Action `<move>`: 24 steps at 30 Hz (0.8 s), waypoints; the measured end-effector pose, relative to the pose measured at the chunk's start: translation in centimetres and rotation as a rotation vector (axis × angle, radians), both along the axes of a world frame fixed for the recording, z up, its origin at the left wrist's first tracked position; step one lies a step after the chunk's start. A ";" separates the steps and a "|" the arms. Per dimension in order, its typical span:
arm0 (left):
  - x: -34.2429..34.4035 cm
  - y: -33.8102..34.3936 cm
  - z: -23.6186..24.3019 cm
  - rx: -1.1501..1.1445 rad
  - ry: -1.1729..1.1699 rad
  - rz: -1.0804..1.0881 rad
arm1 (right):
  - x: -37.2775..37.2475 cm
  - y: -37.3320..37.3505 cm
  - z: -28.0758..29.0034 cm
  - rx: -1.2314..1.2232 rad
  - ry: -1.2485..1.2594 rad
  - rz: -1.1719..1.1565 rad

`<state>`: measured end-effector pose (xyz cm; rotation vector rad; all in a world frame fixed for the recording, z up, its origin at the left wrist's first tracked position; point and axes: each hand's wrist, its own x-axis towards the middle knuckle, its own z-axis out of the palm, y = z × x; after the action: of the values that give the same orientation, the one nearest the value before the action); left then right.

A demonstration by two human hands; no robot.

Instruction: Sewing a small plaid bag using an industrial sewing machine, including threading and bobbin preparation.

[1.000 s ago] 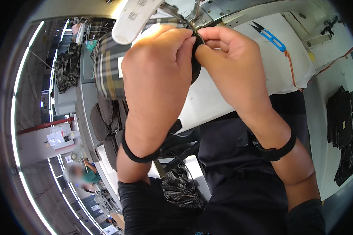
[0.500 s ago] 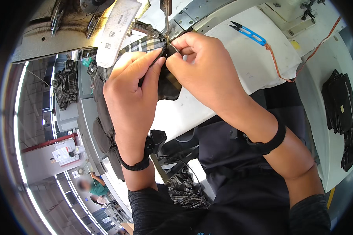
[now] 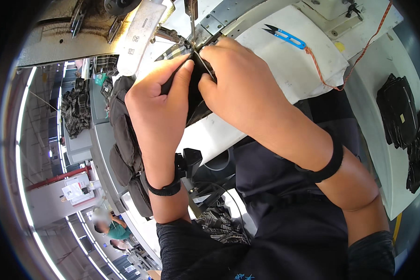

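Under the needle bar (image 3: 192, 21) of a sewing machine lies a dark piece of fabric (image 3: 196, 91), with some plaid cloth (image 3: 171, 51) showing beside it. My left hand (image 3: 159, 105) pinches the fabric's left side between thumb and fingers, just short of the needle. My right hand (image 3: 242, 79) is closed on the right edge, thumb and curled fingers at a thin pale-edged fold; its other fingertips are hidden. The fabric's lower end hangs between my wrists over the white work surface (image 3: 205, 140).
Blue thread snips (image 3: 284, 36) on an orange cord (image 3: 318, 70) lie on the white cloth to the right. Dark fabric pieces (image 3: 399, 112) are stacked at far right. Dark bundles (image 3: 126, 121) line the left edge. A co-worker in green (image 3: 118, 231) sits far left.
My right hand has shifted its grip, its fingers spreading along the fabric edge, which now shows a fold. The fabric has been drawn tauter between both hands. The whole view has shifted slightly.
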<state>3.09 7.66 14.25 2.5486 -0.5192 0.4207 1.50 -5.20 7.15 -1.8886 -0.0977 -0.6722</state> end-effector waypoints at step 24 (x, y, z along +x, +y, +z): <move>-0.2 0.4 -1.0 0.059 -0.118 -0.076 | -1.5 -0.5 -0.7 0.468 0.248 0.329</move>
<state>2.90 8.03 13.26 2.5614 -0.6793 0.5377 0.03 -5.66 6.44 -1.4436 -0.0806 -0.2074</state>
